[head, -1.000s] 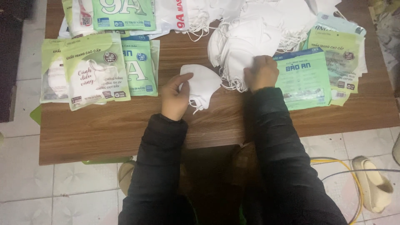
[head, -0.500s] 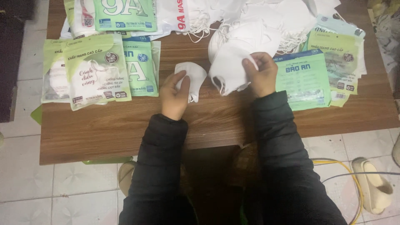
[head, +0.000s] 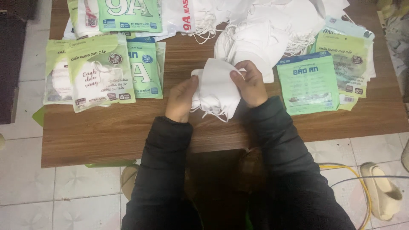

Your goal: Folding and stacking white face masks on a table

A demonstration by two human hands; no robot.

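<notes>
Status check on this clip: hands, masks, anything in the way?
Left hand and right hand both grip white masks above table. Mask pile behind. Nothing in the way.

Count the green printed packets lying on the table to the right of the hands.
2 show clearly: a green packet beside the right hand, and a paler green packet behind it at the table's right side. More edges peek out beneath the paler one, so others may be hidden.

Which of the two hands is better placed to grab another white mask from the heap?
Probably the right hand: it lies just below the heap of white masks. The left hand sits farther from it and grips the small stack of masks.
</notes>
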